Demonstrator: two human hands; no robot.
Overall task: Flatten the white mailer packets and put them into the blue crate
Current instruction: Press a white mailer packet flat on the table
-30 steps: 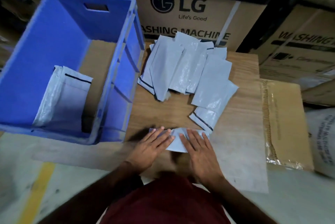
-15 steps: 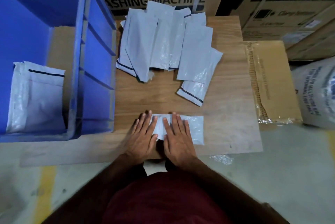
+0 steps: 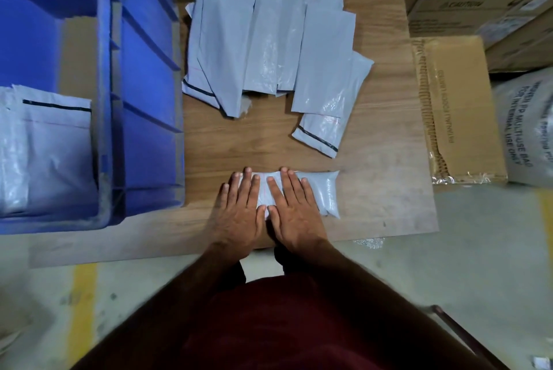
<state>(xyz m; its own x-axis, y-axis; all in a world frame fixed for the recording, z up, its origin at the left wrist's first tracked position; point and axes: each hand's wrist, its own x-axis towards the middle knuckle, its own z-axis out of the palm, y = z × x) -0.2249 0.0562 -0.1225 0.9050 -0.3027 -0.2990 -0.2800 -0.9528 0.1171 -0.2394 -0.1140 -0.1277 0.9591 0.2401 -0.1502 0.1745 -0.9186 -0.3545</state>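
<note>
Some packets [image 3: 54, 142] sit in our crate [image 3: 143, 76]; our left hand [image 3: 238, 211] and right hand [image 3: 294, 211] press one packet [image 3: 324, 193] flat, fingers spread, with many [image 3: 269, 40] waiting at 12 o'clock.

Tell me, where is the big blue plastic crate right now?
In the head view, the big blue plastic crate sits at the left of the wooden board, beside the pile of white mailer packets, with white packets already inside.

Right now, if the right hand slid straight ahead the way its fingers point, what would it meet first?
Probably the lone white plastic mailer packet with the black strip, past bare wooden board; it may pass just left of it.
</note>
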